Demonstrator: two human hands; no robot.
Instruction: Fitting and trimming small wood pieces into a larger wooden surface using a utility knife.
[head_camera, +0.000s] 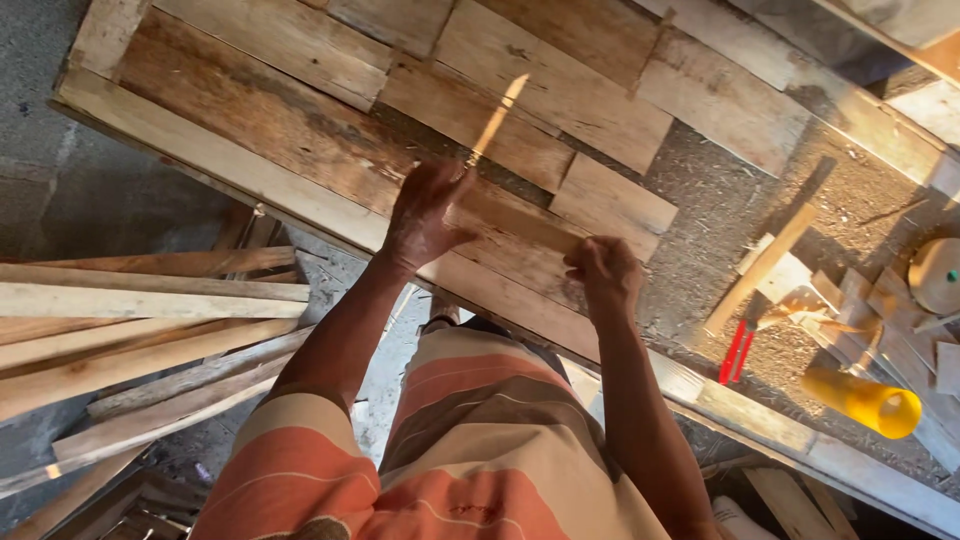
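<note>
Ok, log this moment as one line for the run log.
left hand: flat on wooden strip | right hand: gripping strip's near end | workbench: plank top, sawdust | yellow bottle: lying at right

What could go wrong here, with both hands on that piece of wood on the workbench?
1. The left hand presses flat on the rough wooden piece and the right hand grips its end; splinters seem possible with bare hands.
2. The piece lies near the workbench edge, so it might slide off toward the person's legs.
3. The yellow tube and red-handled tool lie loose in sawdust and could be knocked off.
</note>
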